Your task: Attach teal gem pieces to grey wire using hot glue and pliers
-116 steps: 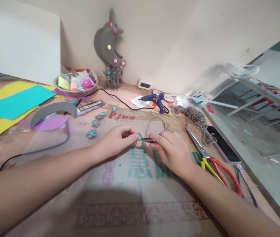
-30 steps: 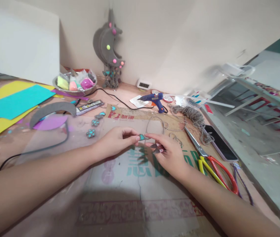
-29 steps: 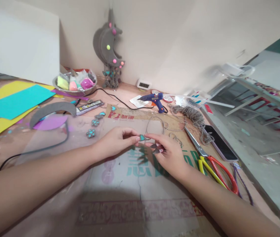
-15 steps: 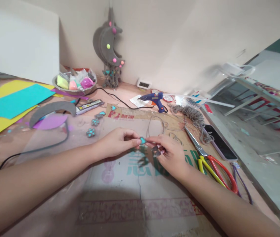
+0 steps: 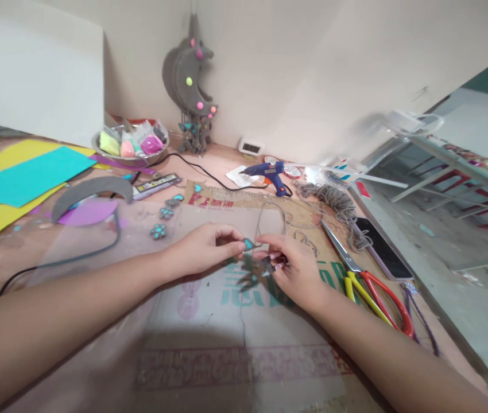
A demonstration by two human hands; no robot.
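Note:
Between the thumb and index finger of my left hand (image 5: 212, 246) is a small turquoise heart (image 5: 248, 245) with a grey cord edge. My right hand (image 5: 298, 267) is close on its right side, index finger stretched toward the heart's edge. Tucked in the curled fingers of that hand is a small dark pointed tool (image 5: 268, 264), its kind unclear. Both hands are above a clear sheet (image 5: 209, 338) laid over printed cardboard. Left of them lie small turquoise pieces edged in grey, among them a flower (image 5: 158, 231).
Scissors (image 5: 351, 252), a phone (image 5: 384, 246) and a heap of grey cord (image 5: 332, 201) lie on the right. Behind stands a blue glue gun (image 5: 270, 170). A bowl (image 5: 130, 162) of packets and a hanging moon ornament (image 5: 186, 77) are at the back. Coloured sheets (image 5: 33, 175) lie left.
My right fingers have shifted slightly and opened a little from the heart; the dark tool in them has turned. My left hand has stayed in place.

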